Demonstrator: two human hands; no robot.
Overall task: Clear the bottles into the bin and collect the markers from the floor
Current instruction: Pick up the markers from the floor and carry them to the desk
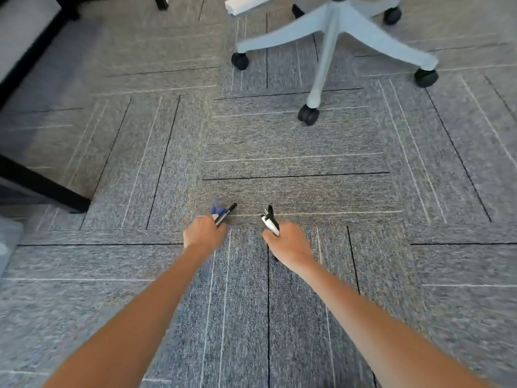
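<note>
Both my arms reach forward over the grey carpet. My left hand (202,233) is closed around a bunch of markers (222,214): two with blue caps and one black one stick out past the fingers. My right hand (289,243) is closed around other markers (270,221), black and white ones pointing away from me. The two hands are a short gap apart, just above the floor. No bottles or bin are in view.
A light blue office chair base (333,32) on black castors stands ahead to the right; its nearest castor (308,114) is in front of my hands. A black table leg (42,186) crosses the left side. A white object (246,4) lies at the top.
</note>
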